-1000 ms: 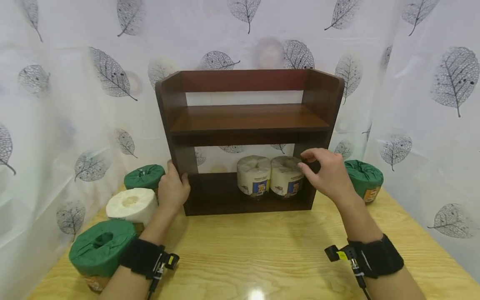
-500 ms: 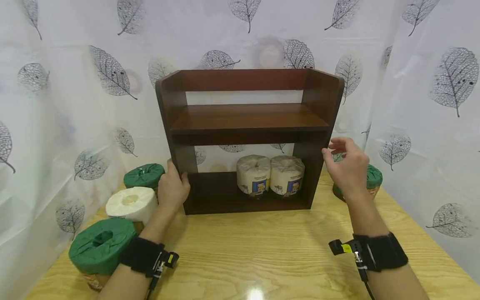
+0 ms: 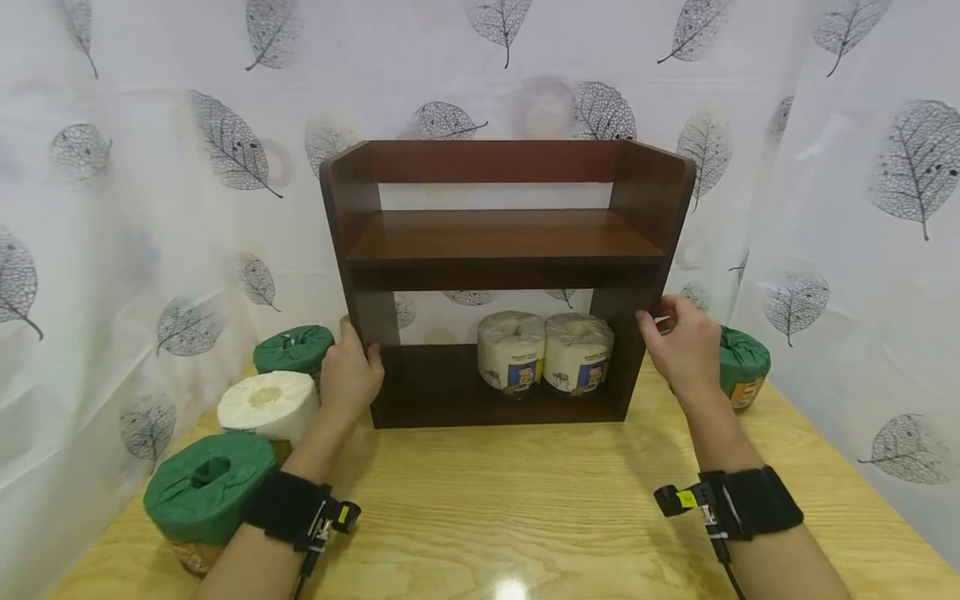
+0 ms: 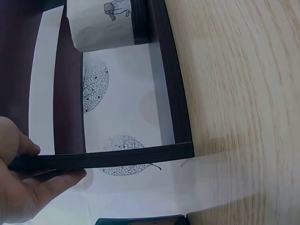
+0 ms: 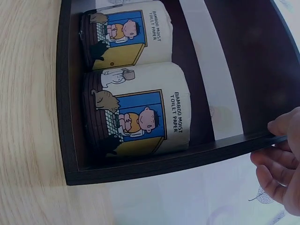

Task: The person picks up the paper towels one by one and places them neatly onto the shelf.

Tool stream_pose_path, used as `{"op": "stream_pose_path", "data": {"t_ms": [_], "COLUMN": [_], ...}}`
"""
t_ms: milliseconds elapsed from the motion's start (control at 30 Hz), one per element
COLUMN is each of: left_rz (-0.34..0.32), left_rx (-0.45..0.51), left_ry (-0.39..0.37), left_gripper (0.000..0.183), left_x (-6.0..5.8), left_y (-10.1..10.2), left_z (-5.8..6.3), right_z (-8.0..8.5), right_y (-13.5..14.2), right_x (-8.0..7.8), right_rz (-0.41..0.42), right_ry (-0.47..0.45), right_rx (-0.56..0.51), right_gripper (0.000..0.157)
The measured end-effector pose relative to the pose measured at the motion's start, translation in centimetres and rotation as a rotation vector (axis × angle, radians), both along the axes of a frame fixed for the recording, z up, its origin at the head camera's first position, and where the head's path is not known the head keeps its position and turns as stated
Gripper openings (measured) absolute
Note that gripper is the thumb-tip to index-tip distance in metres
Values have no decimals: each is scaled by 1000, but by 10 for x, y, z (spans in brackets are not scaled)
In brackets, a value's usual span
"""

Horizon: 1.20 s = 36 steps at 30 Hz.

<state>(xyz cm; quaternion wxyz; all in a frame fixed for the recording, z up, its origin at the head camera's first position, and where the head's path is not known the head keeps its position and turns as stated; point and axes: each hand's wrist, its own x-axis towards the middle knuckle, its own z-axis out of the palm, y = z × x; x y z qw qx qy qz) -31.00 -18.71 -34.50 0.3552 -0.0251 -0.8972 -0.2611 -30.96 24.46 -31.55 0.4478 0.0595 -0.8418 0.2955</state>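
While its sides (image 3: 651,196), likely best spots, are being held by left grip (image 3: 351,375) and right grip (image 3: 686,346), the shelf (image 3: 506,235) is being judged stiff and heavy.

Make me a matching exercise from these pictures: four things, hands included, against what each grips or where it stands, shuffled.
1. left hand
2. right hand
3. printed rolls
4. white-topped roll

A. between two green-topped rolls
B. gripping the shelf by its right side
C. inside the shelf's lower compartment
D. gripping the shelf by its left side

Pairs: 1-D, 2-B, 3-C, 4-A
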Motion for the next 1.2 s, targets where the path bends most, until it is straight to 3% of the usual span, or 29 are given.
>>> {"op": "stream_pose_path", "data": {"t_ms": [167,433,667,867,1200], "left_rz": [-9,-10,-67,-90,-28], "left_rx": [-8,-72,-237,-308,-390], "left_ry": [-33,-159,-366,-519,-587], "left_gripper": [45,51,67,87,79], "left_x": [0,6,23,41,55], "left_y": [-2,-5,-14,-20,-42], "left_z": [3,12,40,63,79], "right_z": [0,0,2,3,4], "right_y": [-1,-2,-2,-1,-1], "right_x": [1,1,2,3,4], "right_rz": [-9,-16,-17,-21,-21], "right_ry": [8,12,-4,-21,-47], "right_rx": [8,14,6,3,0], "right_gripper": [29,28,28,27,27]}}
